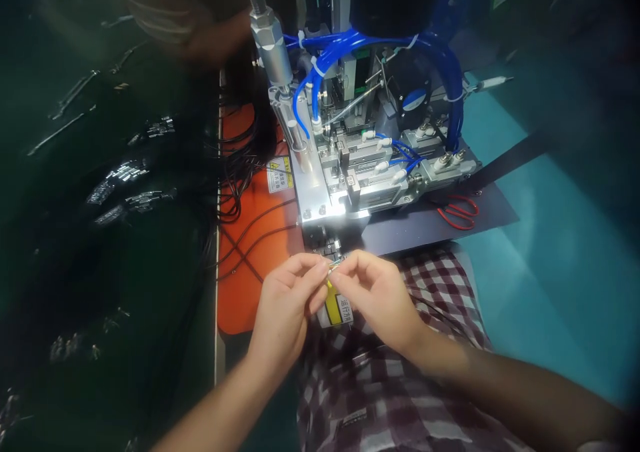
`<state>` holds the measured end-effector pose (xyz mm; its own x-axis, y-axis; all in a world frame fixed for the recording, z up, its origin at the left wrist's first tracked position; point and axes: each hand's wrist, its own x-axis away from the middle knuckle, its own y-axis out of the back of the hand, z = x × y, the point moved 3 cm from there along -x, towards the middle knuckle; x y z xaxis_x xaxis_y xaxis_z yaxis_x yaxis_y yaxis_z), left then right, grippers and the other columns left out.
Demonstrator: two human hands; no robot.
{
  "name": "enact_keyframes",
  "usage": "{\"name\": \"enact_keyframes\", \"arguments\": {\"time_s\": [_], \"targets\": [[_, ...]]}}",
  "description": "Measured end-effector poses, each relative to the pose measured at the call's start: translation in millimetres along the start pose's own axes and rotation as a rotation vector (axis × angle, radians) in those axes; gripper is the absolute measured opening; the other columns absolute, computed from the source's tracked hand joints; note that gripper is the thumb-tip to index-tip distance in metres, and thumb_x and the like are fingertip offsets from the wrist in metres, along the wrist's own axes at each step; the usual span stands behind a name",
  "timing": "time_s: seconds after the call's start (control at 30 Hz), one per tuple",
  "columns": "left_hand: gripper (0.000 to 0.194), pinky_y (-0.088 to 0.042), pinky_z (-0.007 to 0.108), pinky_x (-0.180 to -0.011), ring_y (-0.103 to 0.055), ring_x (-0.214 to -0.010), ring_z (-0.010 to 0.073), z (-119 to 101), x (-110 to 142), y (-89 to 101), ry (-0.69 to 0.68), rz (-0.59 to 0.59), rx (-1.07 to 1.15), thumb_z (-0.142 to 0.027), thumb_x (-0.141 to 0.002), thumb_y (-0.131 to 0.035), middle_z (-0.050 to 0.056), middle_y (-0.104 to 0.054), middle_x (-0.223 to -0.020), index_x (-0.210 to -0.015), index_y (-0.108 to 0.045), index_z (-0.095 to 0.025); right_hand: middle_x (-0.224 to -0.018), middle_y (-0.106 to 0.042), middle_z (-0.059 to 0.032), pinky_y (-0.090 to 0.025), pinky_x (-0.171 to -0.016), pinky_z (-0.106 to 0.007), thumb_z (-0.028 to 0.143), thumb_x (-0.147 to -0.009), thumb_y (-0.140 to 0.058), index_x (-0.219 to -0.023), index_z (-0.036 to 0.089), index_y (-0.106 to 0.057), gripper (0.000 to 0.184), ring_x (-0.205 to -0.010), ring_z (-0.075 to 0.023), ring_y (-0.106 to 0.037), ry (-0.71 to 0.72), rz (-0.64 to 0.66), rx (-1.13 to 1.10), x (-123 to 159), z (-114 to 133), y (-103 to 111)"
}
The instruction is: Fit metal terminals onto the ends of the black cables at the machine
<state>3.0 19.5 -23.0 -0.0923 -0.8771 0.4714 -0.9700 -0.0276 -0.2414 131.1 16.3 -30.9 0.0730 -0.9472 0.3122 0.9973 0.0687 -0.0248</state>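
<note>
My left hand (295, 285) and my right hand (375, 292) meet at the front of a metal machine, fingertips nearly touching. Between them are thin, light-coloured wires (335, 264), pinched by thumb and forefinger on both sides. How many wires there are is too small to tell. Just beyond the fingertips lies the small metal front mechanism (330, 242) of the machine. A white and yellow label (336, 309) shows beneath the hands. A thin black cable (435, 311) runs across the checked cloth by my right wrist.
The pneumatic machine (360, 192) with blue tubes (345, 42) stands on a dark plate over an orange board (255, 245). Red scissor-like handles (460, 213) lie at its right. Black cables (240, 165) bunch at left. Small metallic parts (120, 179) lie on the dark green surface.
</note>
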Motion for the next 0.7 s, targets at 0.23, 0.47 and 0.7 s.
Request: {"name": "enact_keyframes", "arguments": {"time_s": [0.23,0.47,0.7], "targets": [[0.016,-0.025,0.018,-0.049,-0.03,-0.043,0.0031,1,-2,0.8,0.043,0.001,0.018,-0.025,-0.083,-0.063,-0.007,-0.04,-0.044,-0.071,-0.061,-0.015,-0.067,-0.061,0.0012,-0.042,-0.055,-0.024,0.03,-0.08,-0.066,-0.079,0.016,-0.064,0.013,-0.057,-0.0102,-0.051,0.064,0.068,0.099,-4,-3,9],[0.017,-0.025,0.019,-0.05,-0.029,-0.043,0.0036,3,-2,-0.8,0.045,0.027,0.009,-0.027,-0.084,-0.064,-0.008,-0.038,-0.042,-0.072,-0.059,-0.015,-0.062,-0.057,0.0026,-0.039,-0.049,-0.022,0.026,-0.078,-0.066,-0.078,0.015,-0.065,0.011,-0.052,-0.0087,-0.048,0.082,0.053,0.081,-9,5,20],[0.017,-0.024,0.019,-0.049,-0.03,-0.042,0.0024,3,-1,0.5,0.043,0.043,0.0,-0.026,-0.084,-0.064,-0.007,-0.04,-0.045,-0.071,-0.059,-0.015,-0.054,-0.049,0.0053,-0.034,-0.043,-0.021,0.026,-0.077,-0.064,-0.072,0.015,-0.058,0.013,-0.045,-0.0074,-0.042,-0.054,0.117,-0.073,-12,3,11]]}}
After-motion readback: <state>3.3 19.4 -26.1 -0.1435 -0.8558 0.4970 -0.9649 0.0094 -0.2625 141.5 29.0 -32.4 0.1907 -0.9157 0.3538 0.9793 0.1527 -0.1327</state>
